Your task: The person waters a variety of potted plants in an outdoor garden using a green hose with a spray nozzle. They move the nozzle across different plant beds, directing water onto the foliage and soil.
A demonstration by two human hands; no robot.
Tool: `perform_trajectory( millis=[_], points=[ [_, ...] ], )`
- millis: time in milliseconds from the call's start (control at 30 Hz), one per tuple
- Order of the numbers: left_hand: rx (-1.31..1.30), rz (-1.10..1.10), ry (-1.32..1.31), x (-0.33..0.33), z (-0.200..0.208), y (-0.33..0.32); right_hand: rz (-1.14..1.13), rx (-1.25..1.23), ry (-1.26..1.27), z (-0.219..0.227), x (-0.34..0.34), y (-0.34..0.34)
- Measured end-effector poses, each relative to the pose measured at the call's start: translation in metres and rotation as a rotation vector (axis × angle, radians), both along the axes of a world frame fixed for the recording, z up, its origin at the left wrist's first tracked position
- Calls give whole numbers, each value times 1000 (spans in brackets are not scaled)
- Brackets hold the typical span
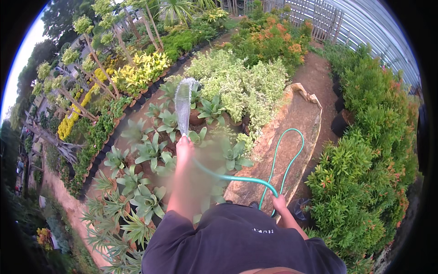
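My left hand [184,148] is stretched out ahead, closed round the outlet end of a green garden hose [246,179]. A fan of water [183,102] sprays from it, away from me, over potted broad-leaved rosette plants [150,150]. From that hand the hose sags back to the right, where my right hand [278,202] grips it low by my side. Beyond the right hand a loop of the hose lies on a brown, crumpled sheet [299,116]. A blurred patch covers part of the view beside my left forearm, so the hose there shows only faintly.
Pale variegated shrubs [246,80] stand ahead, past the rosettes. To the right runs a row of green bushes [351,182] in black pots [341,122], alongside a dirt path [315,75]. Rows of potted yellow plants [141,71] and slim trees line the left. A fence [319,18] closes the back.
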State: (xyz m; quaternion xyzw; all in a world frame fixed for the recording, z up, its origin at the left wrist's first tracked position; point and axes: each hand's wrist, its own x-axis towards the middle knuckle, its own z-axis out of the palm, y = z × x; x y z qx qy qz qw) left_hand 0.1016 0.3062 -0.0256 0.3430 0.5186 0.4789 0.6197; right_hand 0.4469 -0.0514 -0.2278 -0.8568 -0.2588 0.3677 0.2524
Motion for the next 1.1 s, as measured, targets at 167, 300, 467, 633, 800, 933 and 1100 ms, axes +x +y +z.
perform_trajectory(
  millis=[167, 300, 467, 633, 800, 933, 1100],
  points=[
    [20, -47, -27, 22, 23, 1, -21, 75, 63, 9, 10, 1],
    [20, -89, -55, 42, 44, 4, -64, 106, 124, 10, 15, 3],
    [59, -129, -52, 63, 67, 6, -78, 63, 91, 10, 16, 4],
    [117, -157, -43, 72, 80, 13, -113, 48, 93, 18, 11, 7],
    [125, -179, -76, 71, 83, 19, -133, 8, 21, 13, 5, 10],
    [124, -198, -93, 67, 84, 24, -122, 48, 28, 6, 2, 11],
    [122, -215, -110, 61, 86, 28, -143, 53, 11, 4, -8, 14]
  ],
)
